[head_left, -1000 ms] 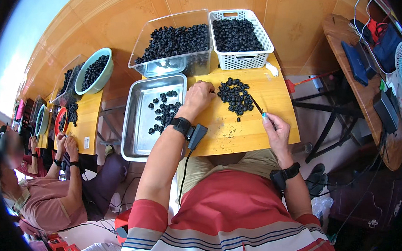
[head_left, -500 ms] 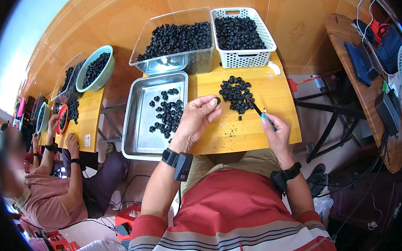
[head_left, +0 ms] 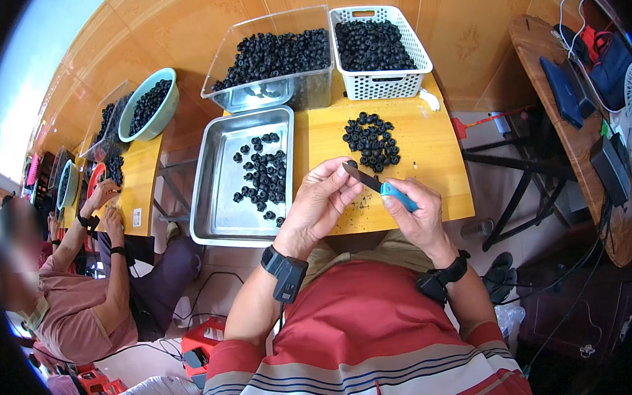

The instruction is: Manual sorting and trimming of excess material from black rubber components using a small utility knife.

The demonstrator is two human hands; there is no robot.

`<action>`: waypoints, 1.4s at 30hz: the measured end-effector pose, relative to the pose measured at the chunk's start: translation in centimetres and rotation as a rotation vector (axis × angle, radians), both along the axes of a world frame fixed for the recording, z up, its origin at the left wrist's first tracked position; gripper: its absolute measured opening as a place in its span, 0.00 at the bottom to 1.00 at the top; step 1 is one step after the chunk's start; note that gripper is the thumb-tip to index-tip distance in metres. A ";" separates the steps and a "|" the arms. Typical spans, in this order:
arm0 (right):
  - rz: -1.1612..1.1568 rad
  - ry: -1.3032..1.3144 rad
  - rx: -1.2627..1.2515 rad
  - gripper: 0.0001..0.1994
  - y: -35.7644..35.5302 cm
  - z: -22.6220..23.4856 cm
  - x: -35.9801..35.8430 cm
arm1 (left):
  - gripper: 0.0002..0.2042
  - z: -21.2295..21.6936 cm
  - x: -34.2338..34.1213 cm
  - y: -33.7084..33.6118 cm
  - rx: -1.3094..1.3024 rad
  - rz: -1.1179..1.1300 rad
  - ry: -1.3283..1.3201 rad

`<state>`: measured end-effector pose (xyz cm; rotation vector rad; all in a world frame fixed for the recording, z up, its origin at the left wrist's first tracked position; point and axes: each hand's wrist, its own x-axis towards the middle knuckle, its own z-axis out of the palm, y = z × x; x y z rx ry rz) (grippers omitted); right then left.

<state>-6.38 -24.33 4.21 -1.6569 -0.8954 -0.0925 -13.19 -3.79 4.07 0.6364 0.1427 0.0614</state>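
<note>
My right hand [head_left: 417, 211] grips a small knife [head_left: 380, 185] with a blue handle and a dark blade that points up and left. My left hand [head_left: 321, 204] is curled close beside it, its fingertips at the blade; a small dark fruit may sit between them, but I cannot make it out. Both hands hover over the near edge of the yellow table [head_left: 429, 147]. A pile of small round black fruits [head_left: 371, 140] lies on the table just beyond the hands. A steel tray [head_left: 219, 203] to the left holds several more black fruits [head_left: 260, 178].
At the table's far edge stand a clear plastic bin [head_left: 259, 94] and a white slotted basket [head_left: 385, 86], both full of black fruits. A teal bowl [head_left: 141, 120] of them sits on the table to the left, where another person [head_left: 68, 285] works. A dark round table [head_left: 580, 131] with gear stands on the right.
My left hand has drawn back from the fruit pile toward my body and met the right hand, which has lifted the knife to it.
</note>
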 end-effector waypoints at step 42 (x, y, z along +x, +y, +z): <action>-0.055 0.251 0.012 0.16 -0.8 -1.1 -0.3 | 0.08 1.1 -6.0 3.0 0.429 0.313 0.182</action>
